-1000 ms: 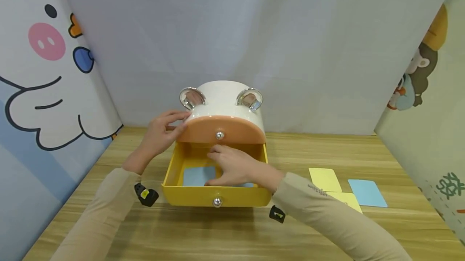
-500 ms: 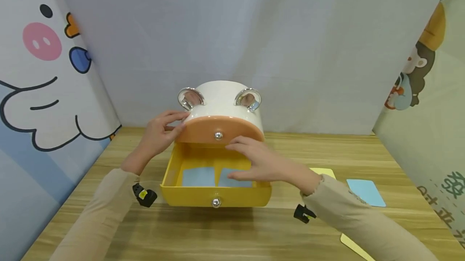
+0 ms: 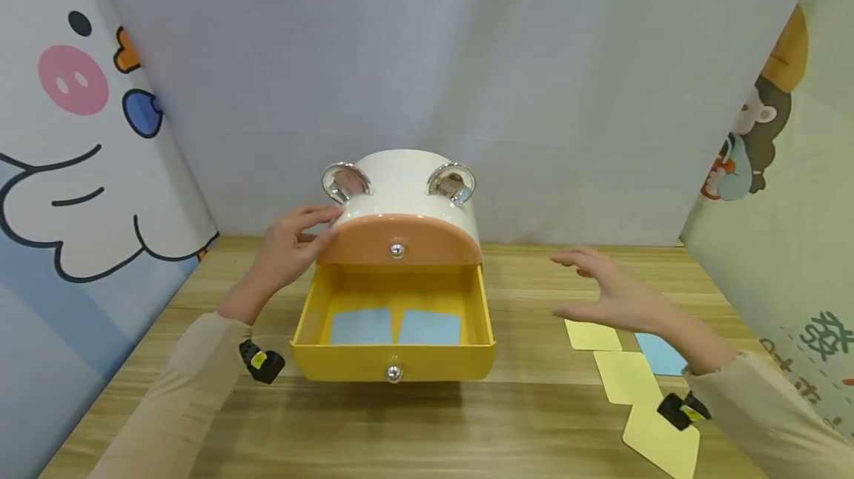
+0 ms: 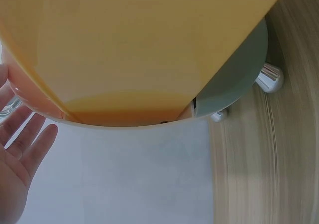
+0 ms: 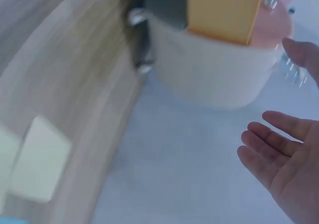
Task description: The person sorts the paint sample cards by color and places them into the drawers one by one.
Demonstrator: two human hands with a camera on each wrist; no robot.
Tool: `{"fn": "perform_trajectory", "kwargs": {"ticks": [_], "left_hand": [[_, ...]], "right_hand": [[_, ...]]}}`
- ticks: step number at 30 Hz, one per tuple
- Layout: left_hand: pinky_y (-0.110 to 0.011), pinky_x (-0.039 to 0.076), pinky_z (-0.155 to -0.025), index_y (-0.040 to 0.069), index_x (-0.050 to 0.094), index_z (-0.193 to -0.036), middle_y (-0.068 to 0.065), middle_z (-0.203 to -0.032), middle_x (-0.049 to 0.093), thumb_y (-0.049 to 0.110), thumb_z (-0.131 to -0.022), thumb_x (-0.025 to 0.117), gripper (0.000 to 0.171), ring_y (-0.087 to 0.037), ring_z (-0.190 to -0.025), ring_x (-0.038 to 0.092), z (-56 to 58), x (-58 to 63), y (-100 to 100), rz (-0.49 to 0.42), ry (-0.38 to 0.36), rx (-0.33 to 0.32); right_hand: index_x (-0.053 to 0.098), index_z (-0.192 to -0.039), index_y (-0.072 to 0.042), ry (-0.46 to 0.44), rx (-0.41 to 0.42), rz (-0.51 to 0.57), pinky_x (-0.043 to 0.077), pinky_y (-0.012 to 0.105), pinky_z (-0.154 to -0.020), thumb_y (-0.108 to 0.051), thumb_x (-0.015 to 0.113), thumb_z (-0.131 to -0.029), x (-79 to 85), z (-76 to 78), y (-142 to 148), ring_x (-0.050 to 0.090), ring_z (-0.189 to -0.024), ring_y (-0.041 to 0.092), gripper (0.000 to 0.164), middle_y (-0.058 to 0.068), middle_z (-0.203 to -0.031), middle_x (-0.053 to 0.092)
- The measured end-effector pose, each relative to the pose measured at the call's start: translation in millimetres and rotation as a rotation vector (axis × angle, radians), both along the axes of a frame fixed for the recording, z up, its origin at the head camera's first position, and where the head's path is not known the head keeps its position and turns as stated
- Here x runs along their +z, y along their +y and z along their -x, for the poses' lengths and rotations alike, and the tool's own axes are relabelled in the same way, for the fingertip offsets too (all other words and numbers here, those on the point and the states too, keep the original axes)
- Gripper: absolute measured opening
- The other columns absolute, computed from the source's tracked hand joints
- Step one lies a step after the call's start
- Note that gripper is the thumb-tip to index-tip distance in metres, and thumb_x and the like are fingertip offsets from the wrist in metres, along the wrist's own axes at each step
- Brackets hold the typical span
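Note:
A white rounded drawer box (image 3: pixel 407 179) with two silver-rimmed ears stands at the back centre. Its orange upper drawer (image 3: pixel 363 238) is closed, while the yellow lower drawer (image 3: pixel 320 362) is pulled out. Two light-blue cards (image 3: pixel 361 326) lie side by side on the drawer floor. My left hand (image 3: pixel 285 250) rests its fingers on the box's left side, fingers fairly straight. My right hand (image 3: pixel 623 295) is spread in the air to the right of the box, holding nothing. In the head view it overlaps the top of a yellow card (image 3: pixel 594 337).
Two more yellow cards (image 3: pixel 626 379) lie in a slanting row towards the front right of the wooden table (image 3: pixel 520 427). Beside them a blue card (image 3: pixel 654 353) is partly hidden by my right arm. A pale curtain (image 3: pixel 567 93) hangs behind; printed panels (image 3: pixel 73 167) flank both sides.
My right hand has left the drawer and moved right, over the cards on the table. Both blue cards in the drawer now show fully. My left hand has stayed on the box.

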State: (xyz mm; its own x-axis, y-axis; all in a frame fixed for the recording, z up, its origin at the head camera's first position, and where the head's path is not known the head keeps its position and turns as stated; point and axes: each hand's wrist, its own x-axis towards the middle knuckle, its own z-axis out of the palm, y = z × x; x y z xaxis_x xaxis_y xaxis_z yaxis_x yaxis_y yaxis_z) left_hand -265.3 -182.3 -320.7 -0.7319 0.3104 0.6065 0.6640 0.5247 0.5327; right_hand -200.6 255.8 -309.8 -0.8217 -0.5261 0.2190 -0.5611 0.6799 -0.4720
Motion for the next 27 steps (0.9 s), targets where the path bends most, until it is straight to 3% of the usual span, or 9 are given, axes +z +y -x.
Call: {"fn": "perform_trajectory", "kwargs": {"ticks": [4,12,21,27], "left_hand": [[-0.041,0.055,-0.071,0.003,0.062,-0.117,-0.014,-0.111,0.059,0.006,-0.087,0.06,0.03,-0.029,-0.1,0.057,-1.0,-0.2,-1.5,0.002,0.0,0.003],[-0.041,0.055,-0.071,0.003,0.062,-0.116,-0.013,-0.111,0.059,0.005,-0.086,0.06,0.03,-0.029,-0.099,0.057,-1.8,1.2,-1.1,-0.002,0.007,-0.007],[-0.042,0.055,-0.072,0.003,0.062,-0.117,-0.014,-0.112,0.058,0.006,-0.087,0.06,0.03,-0.029,-0.1,0.056,-1.0,0.8,0.8,0.001,-0.008,-0.007],[-0.041,0.055,-0.072,0.003,0.061,-0.117,-0.014,-0.111,0.059,0.006,-0.087,0.06,0.03,-0.029,-0.099,0.057,0.6,-0.7,0.7,-0.003,0.002,-0.002]], "right_hand": [[0.041,-0.132,0.001,-0.055,-0.08,-0.018,0.038,0.056,-0.094,-0.029,0.072,-0.078,-15.5,0.7,39.0,0.041,-0.117,0.043,0.069,0.021,-0.132,0.039],[0.043,-0.125,0.013,-0.063,-0.161,-0.058,0.039,0.062,-0.085,-0.021,0.076,-0.071,-48.3,2.5,105.1,0.041,-0.109,0.047,0.072,0.03,-0.122,0.044],[0.039,-0.122,0.022,-0.183,-0.219,-0.2,0.043,0.062,-0.078,-0.022,0.082,-0.06,-83.9,-2.1,158.7,0.04,-0.105,0.057,0.088,0.041,-0.118,0.042],[0.045,-0.118,0.019,-0.122,-0.216,-0.262,0.045,0.06,-0.075,-0.023,0.086,-0.049,-107.2,-4.6,175.0,0.046,-0.098,0.054,0.09,0.04,-0.113,0.045]]}}
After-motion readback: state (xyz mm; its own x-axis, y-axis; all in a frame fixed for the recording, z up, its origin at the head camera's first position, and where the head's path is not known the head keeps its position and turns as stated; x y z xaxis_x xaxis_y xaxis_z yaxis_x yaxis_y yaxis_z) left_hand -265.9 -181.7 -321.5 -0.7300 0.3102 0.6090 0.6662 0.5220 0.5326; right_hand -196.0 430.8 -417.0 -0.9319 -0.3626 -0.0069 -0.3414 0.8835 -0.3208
